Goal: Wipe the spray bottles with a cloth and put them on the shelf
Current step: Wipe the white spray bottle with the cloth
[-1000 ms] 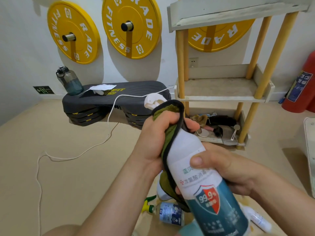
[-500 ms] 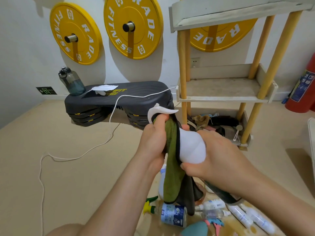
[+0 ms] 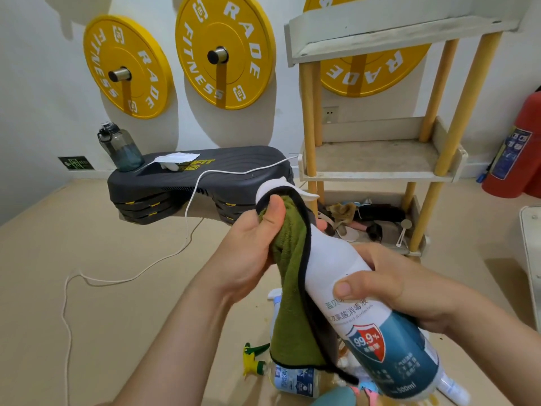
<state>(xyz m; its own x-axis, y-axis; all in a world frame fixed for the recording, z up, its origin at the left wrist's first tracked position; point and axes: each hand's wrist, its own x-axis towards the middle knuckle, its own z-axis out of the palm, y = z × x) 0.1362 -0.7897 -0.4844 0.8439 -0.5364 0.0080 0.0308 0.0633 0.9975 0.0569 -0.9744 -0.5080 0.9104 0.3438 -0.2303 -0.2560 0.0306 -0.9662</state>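
Observation:
A large white and teal spray bottle [image 3: 366, 323] is held tilted in front of me, its white trigger head pointing up and away. My right hand [image 3: 401, 288] grips its body around the middle. My left hand [image 3: 251, 247] grips a green cloth with a black edge [image 3: 292, 291] wrapped round the bottle's neck, just under the trigger. The cloth's tail hangs down. The shelf [image 3: 377, 162], white boards on yellow posts, stands behind the bottle with its middle board bare. Several other spray bottles [image 3: 295, 379] lie on the floor below my hands.
A black step platform [image 3: 199, 177] with a water bottle [image 3: 120, 148] and a white cable stands at the left. Yellow weight plates [image 3: 222, 51] hang on the wall. A red fire extinguisher [image 3: 518, 153] stands at the right. Odd items fill the shelf's bottom tier [image 3: 366, 221].
The bottle has swung back toward me so its label faces up again. My right hand slid from the shoulder down to the middle, and the cloth moved up round the neck.

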